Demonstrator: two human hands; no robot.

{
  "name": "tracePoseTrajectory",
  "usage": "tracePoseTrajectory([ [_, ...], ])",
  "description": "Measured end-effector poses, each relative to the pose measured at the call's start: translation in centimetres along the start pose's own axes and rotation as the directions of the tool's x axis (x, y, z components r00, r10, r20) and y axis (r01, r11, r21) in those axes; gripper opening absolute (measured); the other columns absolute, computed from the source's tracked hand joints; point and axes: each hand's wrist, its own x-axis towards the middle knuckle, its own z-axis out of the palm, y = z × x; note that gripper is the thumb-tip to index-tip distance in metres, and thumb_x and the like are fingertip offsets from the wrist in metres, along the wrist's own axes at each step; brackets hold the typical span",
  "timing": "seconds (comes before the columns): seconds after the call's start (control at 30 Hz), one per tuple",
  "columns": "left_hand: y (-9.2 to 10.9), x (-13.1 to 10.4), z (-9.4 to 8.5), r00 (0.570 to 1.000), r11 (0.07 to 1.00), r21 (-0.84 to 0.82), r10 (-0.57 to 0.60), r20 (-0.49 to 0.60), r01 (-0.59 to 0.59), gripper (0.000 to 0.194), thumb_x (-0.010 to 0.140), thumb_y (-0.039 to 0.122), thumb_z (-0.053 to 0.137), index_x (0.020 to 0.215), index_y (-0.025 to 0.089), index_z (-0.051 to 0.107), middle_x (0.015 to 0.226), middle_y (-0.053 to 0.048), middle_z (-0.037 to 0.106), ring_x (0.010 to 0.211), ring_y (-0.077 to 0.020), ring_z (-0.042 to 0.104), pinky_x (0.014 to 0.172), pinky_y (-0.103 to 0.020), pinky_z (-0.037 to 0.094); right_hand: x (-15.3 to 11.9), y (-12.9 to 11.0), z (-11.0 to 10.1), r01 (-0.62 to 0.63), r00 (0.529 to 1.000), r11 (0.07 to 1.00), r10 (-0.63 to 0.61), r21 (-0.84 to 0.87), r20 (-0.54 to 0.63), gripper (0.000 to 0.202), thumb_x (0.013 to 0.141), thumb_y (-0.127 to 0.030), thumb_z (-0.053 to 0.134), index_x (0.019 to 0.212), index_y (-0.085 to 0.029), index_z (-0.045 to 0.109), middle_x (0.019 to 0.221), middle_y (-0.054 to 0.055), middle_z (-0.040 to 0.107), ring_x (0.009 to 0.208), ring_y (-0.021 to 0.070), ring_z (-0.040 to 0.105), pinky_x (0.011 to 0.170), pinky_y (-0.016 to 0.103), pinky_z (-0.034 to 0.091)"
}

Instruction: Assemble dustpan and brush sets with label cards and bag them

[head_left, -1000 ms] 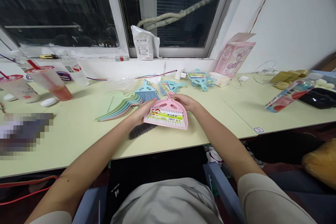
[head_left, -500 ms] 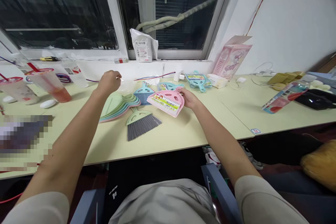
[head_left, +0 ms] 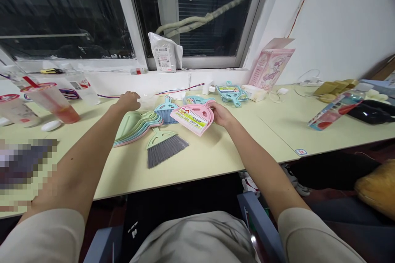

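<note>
My right hand grips a small pink dustpan by its handle end, fingers closed around it, with a colourful label facing up. My left hand is over the back of a stack of nested dustpans, green on top with blue and pink below. Its fingers look bent downward beside some clear plastic; their tips are hidden. A green hand broom with grey bristles lies in front of the stack. Behind it is a blue hand broom, near a blue packaged piece.
Another blue packaged dustpan set lies farther back, beside a white box and a pink carton. Drink cups stand at the left. A bottle lies at the right. The table edge runs before my lap.
My left hand has lowered slightly toward the dustpan stack and clear plastic. The right hand keeps hold of the pink dustpan. The whole view has shifted a little.
</note>
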Motion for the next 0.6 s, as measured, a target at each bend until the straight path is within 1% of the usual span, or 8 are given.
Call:
tracePoseTrajectory([
  [0.07, 0.6, -0.3, -0.6, 0.997, 0.999, 0.025, 0.041, -0.060, -0.039, 0.056, 0.068, 0.025, 0.058, 0.121, 0.012, 0.071, 0.142, -0.021, 0.062, 0.135, -0.0437, 0.048, 0.112, -0.060, 0.038, -0.1, -0.1, 0.1, -0.001, 1.000, 1.000, 0.001, 0.007, -0.004, 0.015, 0.078, -0.030, 0.066, 0.091, -0.024, 0.061, 0.072, -0.002, 0.065, 0.062, 0.0166, 0.061, 0.055, 0.026, 0.050],
  [0.17, 2.6, -1.6, -2.7, 0.978, 0.993, 0.052, 0.112, -0.175, -0.104, 0.057, 0.076, 0.021, 0.053, 0.129, 0.006, 0.067, 0.143, -0.023, 0.060, 0.134, -0.0422, 0.048, 0.111, -0.056, 0.039, -0.1, -0.1, 0.2, 0.009, 1.000, 1.000, -0.008, 0.030, -0.017, 0.014, 0.079, -0.029, 0.067, 0.090, -0.024, 0.060, 0.070, -0.002, 0.064, 0.061, 0.0165, 0.060, 0.055, 0.027, 0.051],
  [0.27, 6.5, -4.1, -5.0, 0.945, 0.969, 0.116, 0.241, -0.220, -0.220, 0.057, 0.083, 0.017, 0.048, 0.137, 0.003, 0.063, 0.143, -0.024, 0.059, 0.134, -0.0418, 0.048, 0.107, -0.054, 0.042, 0.0, -0.3, 0.0, 0.014, 1.000, 0.998, -0.013, 0.065, -0.017, 0.014, 0.079, -0.027, 0.068, 0.090, -0.023, 0.059, 0.072, -0.002, 0.065, 0.064, 0.0171, 0.062, 0.060, 0.028, 0.054],
  [0.33, 9.6, -6.3, -5.5, 0.921, 0.944, 0.185, 0.312, -0.232, -0.273, 0.056, 0.085, 0.013, 0.047, 0.139, 0.004, 0.062, 0.143, -0.024, 0.058, 0.132, -0.0409, 0.050, 0.102, -0.052, 0.044, -0.1, -0.6, -0.2, 0.002, 1.000, 0.997, -0.003, 0.075, 0.024, 0.015, 0.079, -0.026, 0.069, 0.091, -0.023, 0.059, 0.075, -0.001, 0.067, 0.069, 0.0182, 0.065, 0.065, 0.030, 0.057],
  [0.4, 12.7, -8.6, -5.0, 0.883, 0.905, 0.250, 0.403, -0.241, -0.345, 0.054, 0.087, 0.010, 0.045, 0.138, 0.003, 0.062, 0.140, -0.026, 0.059, 0.129, -0.0404, 0.052, 0.099, -0.051, 0.044, -0.4, -1.1, -0.4, -0.017, 0.994, 0.998, 0.010, 0.061, 0.111, 0.016, 0.079, -0.026, 0.071, 0.090, -0.022, 0.059, 0.076, 0.000, 0.068, 0.073, 0.0194, 0.067, 0.069, 0.031, 0.058],
  [0.47, 15.1, -10.7, -3.7, 0.834, 0.864, 0.279, 0.488, -0.258, -0.420, 0.049, 0.091, 0.007, 0.042, 0.134, 0.006, 0.065, 0.136, -0.026, 0.062, 0.122, -0.0383, 0.057, 0.096, -0.051, 0.044, -1.0, -1.6, -0.5, -0.020, 0.978, 0.999, 0.012, 0.033, 0.210, 0.017, 0.078, -0.025, 0.073, 0.089, -0.022, 0.059, 0.075, 0.001, 0.068, 0.074, 0.0202, 0.068, 0.072, 0.031, 0.058],
  [0.53, 16.7, -12.2, -2.2, 0.796, 0.831, 0.288, 0.546, -0.261, -0.476, 0.046, 0.095, 0.007, 0.040, 0.131, 0.008, 0.067, 0.132, -0.025, 0.065, 0.118, -0.0365, 0.059, 0.093, -0.050, 0.045, -1.8, -2.3, -0.6, -0.014, 0.958, 1.000, 0.011, 0.007, 0.286, 0.018, 0.078, -0.024, 0.074, 0.088, -0.021, 0.059, 0.075, 0.002, 0.069, 0.075, 0.0210, 0.068, 0.072, 0.031, 0.058],
  [0.6, 17.5, -13.1, -1.0, 0.768, 0.806, 0.291, 0.586, -0.260, -0.516, 0.044, 0.097, 0.007, 0.040, 0.130, 0.008, 0.068, 0.132, -0.024, 0.065, 0.117, -0.0358, 0.061, 0.092, -0.050, 0.045, -2.7, -3.0, -0.7, -0.021, 0.944, 1.000, 0.025, -0.014, 0.329, 0.018, 0.078, -0.024, 0.074, 0.087, -0.021, 0.058, 0.076, 0.002, 0.070, 0.076, 0.0222, 0.069, 0.071, 0.032, 0.058],
])
